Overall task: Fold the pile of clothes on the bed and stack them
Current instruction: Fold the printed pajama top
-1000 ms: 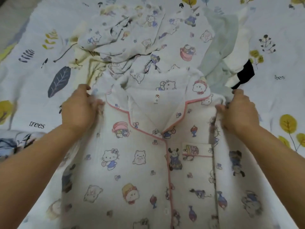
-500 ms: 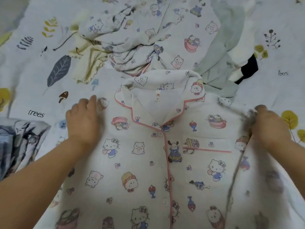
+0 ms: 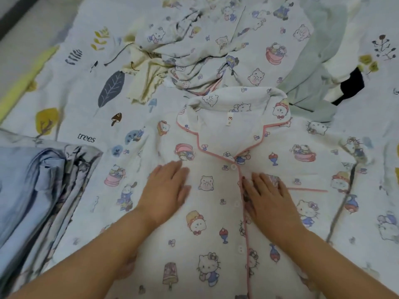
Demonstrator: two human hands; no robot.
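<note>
flatly, both hands (image 3: 166,190) press pajama shirt (image 3: 216,223).

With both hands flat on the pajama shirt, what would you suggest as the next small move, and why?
Probably sweep both palms outward toward the sleeves. The left hand and right hand lie flat near the placket of the pajama shirt, which lies face up with creases near the shoulders, so smoothing comes before folding.

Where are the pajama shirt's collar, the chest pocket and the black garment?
collar (image 3: 237,104): head view, on its turned-down back edge.
chest pocket (image 3: 306,182): head view, just above its pink trim.
black garment (image 3: 352,85): head view, on its exposed corner.
</note>
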